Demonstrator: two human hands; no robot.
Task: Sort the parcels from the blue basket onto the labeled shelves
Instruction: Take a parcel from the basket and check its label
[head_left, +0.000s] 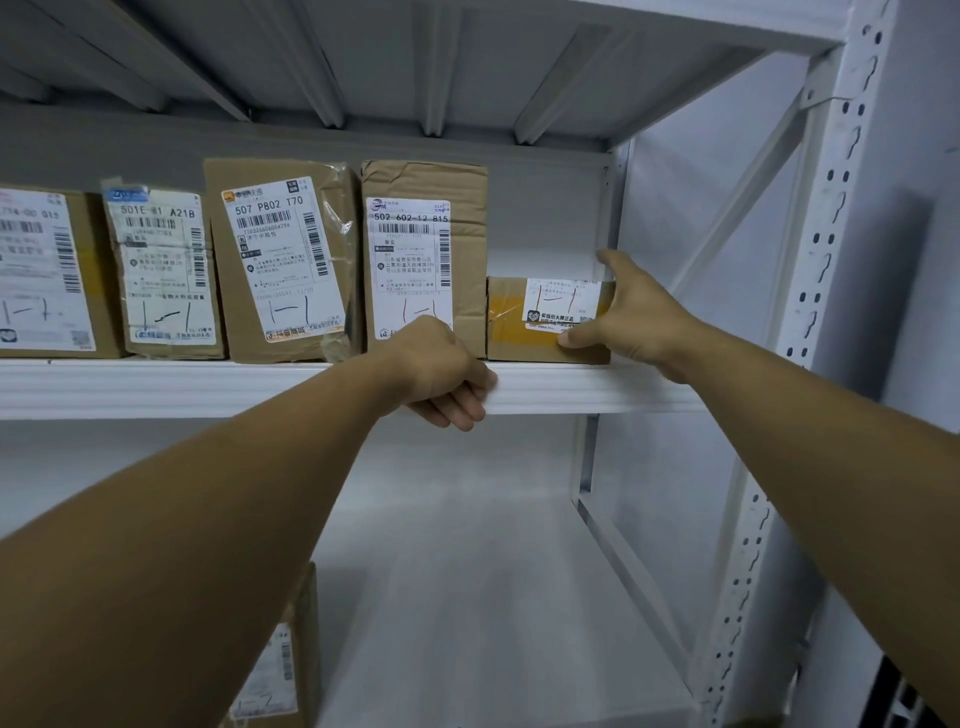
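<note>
Small parcel (545, 322): on upper shelf (156, 387), touching tall box (423, 254). Right hand (634, 312): thumb and fingers grip its right end. Left hand (441, 374): fingers curled round shelf edge.

Before you, the white metal upper shelf (208, 387) carries five cardboard parcels in a row: a far-left parcel (47, 270) cut off by the frame, the 501E parcel (161, 270), the 507 parcel (283, 260), the 502 parcel (423, 249) and a small low parcel (509, 327) at the right end. Your lower shelf (493, 597) holds one labelled parcel (285, 670) at its left.
</note>
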